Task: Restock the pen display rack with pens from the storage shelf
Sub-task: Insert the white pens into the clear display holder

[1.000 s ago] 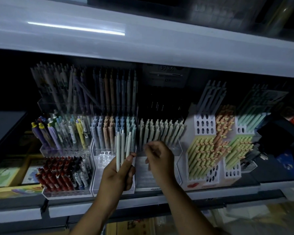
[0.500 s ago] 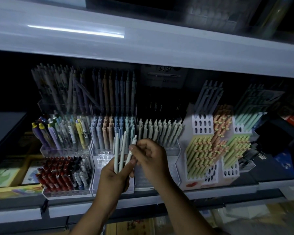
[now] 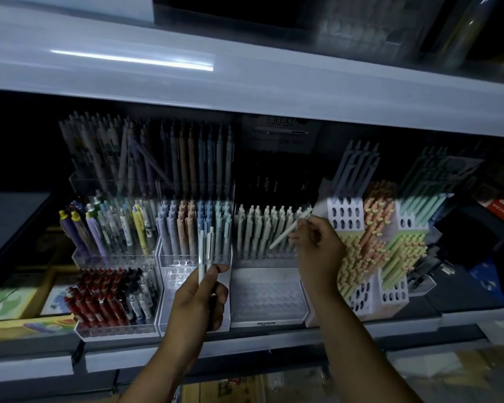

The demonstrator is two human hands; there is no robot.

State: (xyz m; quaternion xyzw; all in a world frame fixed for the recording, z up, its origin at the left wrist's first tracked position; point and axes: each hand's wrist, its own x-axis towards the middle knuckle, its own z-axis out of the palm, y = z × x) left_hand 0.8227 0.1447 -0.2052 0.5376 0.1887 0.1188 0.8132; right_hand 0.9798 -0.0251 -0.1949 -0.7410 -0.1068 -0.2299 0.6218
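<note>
Pinches one pale pen with fingertips of the right hand, centre right of frame, tilted toward the part-filled back row of the clear rack, probably to slot it in. Grips spare pens upright in the curled left hand, lower centre, as ready supply.

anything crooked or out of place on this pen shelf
One purple pen in the back-left clear holder leans diagonally across its upright neighbours. The slanted pale pen over the middle rack is only being held by the right hand, not misplaced. The left hand grips spare pens.
</note>
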